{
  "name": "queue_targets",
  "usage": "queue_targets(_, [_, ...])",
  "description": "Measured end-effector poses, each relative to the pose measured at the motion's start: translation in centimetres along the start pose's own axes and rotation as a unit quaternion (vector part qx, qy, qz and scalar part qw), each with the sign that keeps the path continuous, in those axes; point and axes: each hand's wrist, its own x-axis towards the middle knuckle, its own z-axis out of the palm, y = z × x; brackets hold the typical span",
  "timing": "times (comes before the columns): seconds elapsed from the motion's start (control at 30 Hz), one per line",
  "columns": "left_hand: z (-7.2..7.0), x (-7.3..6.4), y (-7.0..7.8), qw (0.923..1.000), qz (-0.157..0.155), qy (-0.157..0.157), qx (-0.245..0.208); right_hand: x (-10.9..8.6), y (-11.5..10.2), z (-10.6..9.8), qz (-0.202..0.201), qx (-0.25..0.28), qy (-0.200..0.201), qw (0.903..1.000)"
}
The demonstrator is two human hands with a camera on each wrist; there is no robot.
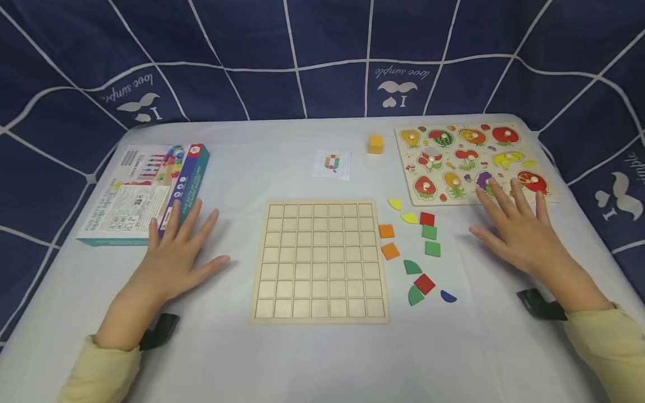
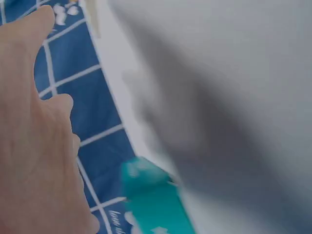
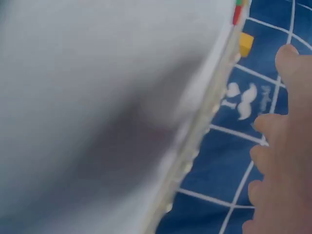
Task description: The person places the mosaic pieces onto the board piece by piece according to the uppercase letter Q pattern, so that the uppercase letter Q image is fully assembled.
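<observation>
My left hand [image 1: 171, 263] is spread with straight fingers, holding nothing; its fingertips overlap the near corner of a boxed set [image 1: 136, 190] in the head view. On the right, my right hand [image 1: 519, 235] also has its fingers spread and nothing in them, its fingertips over the near edge of a fruit knob puzzle [image 1: 443, 170]. Between the hands lies a wooden grid board [image 1: 319, 263] with bare square cells. Beside its right edge are orange squares [image 1: 386, 231], yellow quarter pieces [image 1: 395, 204], green squares [image 1: 432, 248], red squares [image 1: 425, 284], green quarter pieces [image 1: 412, 267] and a blue half-round piece [image 1: 448, 296].
A small card [image 1: 331, 164] with a coloured pattern lies behind the board. To its right stands a yellow cube [image 1: 375, 144]. A dark blue cloth [image 1: 322, 89] with white lines rises behind the white table [image 1: 322, 358]. A black wrist strap [image 1: 158, 331] shows under the left wrist.
</observation>
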Motion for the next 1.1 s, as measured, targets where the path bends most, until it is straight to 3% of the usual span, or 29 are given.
queue_targets(0.1, [-1.6,0.3,0.8,0.9996,0.021,0.005,-0.02,0.3,-1.0,-1.3,-0.012,0.032,0.015,0.9993])
queue_targets(0.2, [-3.4,0.7,2.2,0.9949,0.051,0.008,-0.086,0.2,-2.6,-2.8,-0.019,0.104,0.04,0.9936])
queue_targets(0.27, [-4.2,0.7,3.1,0.985,0.076,0.008,-0.154,-0.2,-4.1,-3.6,-0.019,0.163,0.059,0.9846])
queue_targets(0.33, [-4.4,0.8,4.0,0.9693,0.101,-0.002,-0.224,-0.6,-5.5,-3.8,-0.023,0.21,0.076,0.9744])
queue_targets(0.47, [-3.0,1.3,4.8,0.9452,0.131,-0.043,-0.296,-1.3,-7.8,-3.2,-0.032,0.273,0.092,0.957])
queue_targets(0.6, [-0.7,1.9,4.7,0.9348,0.139,-0.073,-0.319,-1.0,-8.6,-1.0,-0.043,0.319,0.078,0.9435])
queue_targets(0.73, [0.6,2.0,4.2,0.9261,0.13,-0.103,-0.339,-0.5,-9.2,0.6,-0.051,0.355,0.05,0.9323])
queue_targets(0.87, [1.5,1.9,3.6,0.9236,0.135,-0.122,-0.337,-0.5,-10.4,0.9,-0.031,0.365,0.011,0.9305])
queue_targets(1.1, [2.9,2.0,3.2,0.9281,0.162,-0.118,-0.314,-0.7,-11.3,2.1,-0.025,0.345,-0.031,0.9379])
